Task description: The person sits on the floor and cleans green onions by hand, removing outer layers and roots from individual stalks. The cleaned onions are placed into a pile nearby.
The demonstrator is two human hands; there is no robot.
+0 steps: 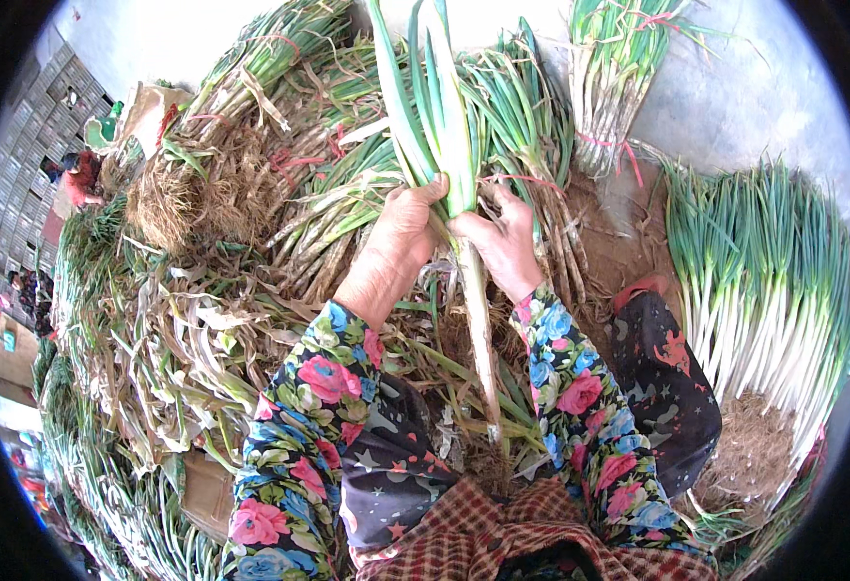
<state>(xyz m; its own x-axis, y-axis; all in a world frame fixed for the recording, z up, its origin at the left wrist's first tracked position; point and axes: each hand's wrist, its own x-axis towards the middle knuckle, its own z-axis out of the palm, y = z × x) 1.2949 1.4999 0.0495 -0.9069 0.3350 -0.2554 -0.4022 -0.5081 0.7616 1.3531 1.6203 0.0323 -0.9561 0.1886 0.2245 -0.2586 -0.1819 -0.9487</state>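
My left hand (412, 218) grips a large green onion (477, 298) where its leaves fan out from the stalk, thumb on top. My right hand (501, 232) pinches the same plant just to the right, its thumb against the leaf base. The onion's green leaves point away from me, and its soiled pale stalk runs down towards my lap, roots lowest. Behind my hands lie untrimmed green onions (512, 109), some tied with red string. Peeled, withered leaves (214, 348) are heaped to the left of my forearm.
At the right, white-stemmed green onions (752, 290) lie in a neat row. A tied bundle (606, 94) rests on the pale floor (744, 94) at the upper right. More root-ended bundles (199, 181) are piled upper left. Farther left, a person in red (80, 178) is near more onions.
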